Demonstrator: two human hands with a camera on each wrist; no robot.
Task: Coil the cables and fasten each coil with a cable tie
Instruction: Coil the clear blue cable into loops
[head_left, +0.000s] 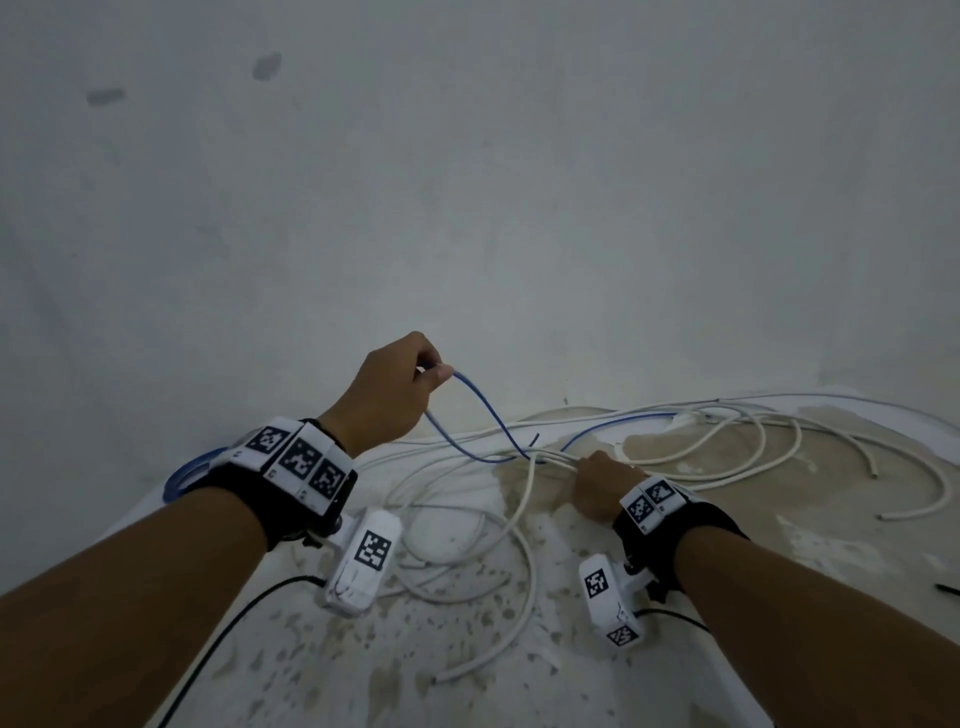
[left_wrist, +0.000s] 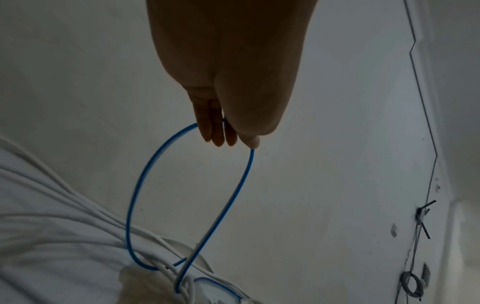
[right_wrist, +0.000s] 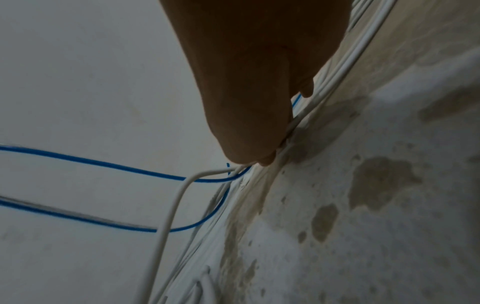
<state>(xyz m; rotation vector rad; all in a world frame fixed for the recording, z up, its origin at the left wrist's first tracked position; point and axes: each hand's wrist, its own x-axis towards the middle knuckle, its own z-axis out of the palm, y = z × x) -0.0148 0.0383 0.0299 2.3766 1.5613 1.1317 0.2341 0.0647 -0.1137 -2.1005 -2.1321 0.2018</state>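
Observation:
My left hand (head_left: 410, 374) is raised above the surface and pinches a thin blue cable (head_left: 483, 410) at the top of a hanging loop (left_wrist: 155, 164). The loop drops to a tangle of white cables (head_left: 727, 431) lying on the stained white surface (head_left: 727, 545). Lower right, my right hand (head_left: 602, 478) rests on the surface with its fingers curled round a bundle of white cables (right_wrist: 335, 78) and the blue one (right_wrist: 213, 179) where they cross. A short dark cable end (head_left: 535, 440) sticks up just left of that hand.
A roll of blue tape (head_left: 184, 475) lies behind my left wrist. A grey wall (head_left: 467, 182) rises right behind the cables. Loose white cable ends (head_left: 909, 514) reach to the right. A small dark item (head_left: 948, 588) lies at the far right edge.

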